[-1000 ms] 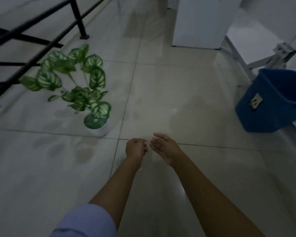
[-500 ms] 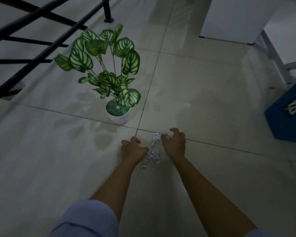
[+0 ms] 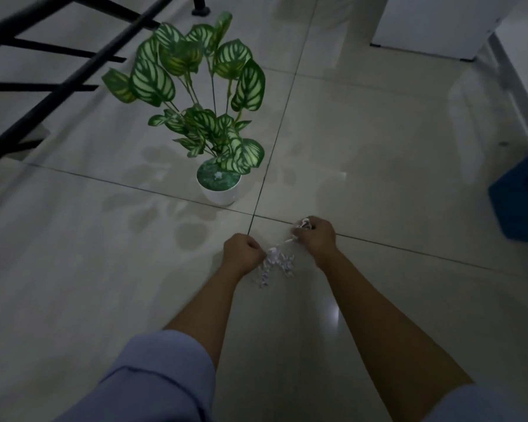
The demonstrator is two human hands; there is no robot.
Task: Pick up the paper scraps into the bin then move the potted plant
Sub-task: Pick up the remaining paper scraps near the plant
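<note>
Bare tiled floor [image 3: 378,166] between potted plant [image 3: 217,178] and blue bin [image 3: 518,202], left hand [image 3: 241,254] and right hand [image 3: 317,236], each grip closed on crumpled white paper scraps [image 3: 276,263]

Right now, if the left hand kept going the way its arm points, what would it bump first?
Probably the potted plant. The left hand points up the floor toward its white pot, with bare tile between; depth is hard to judge.

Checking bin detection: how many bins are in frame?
1: a blue bin at the right edge, cut off by the frame, right of the right hand. Any others would be out of view.
</note>
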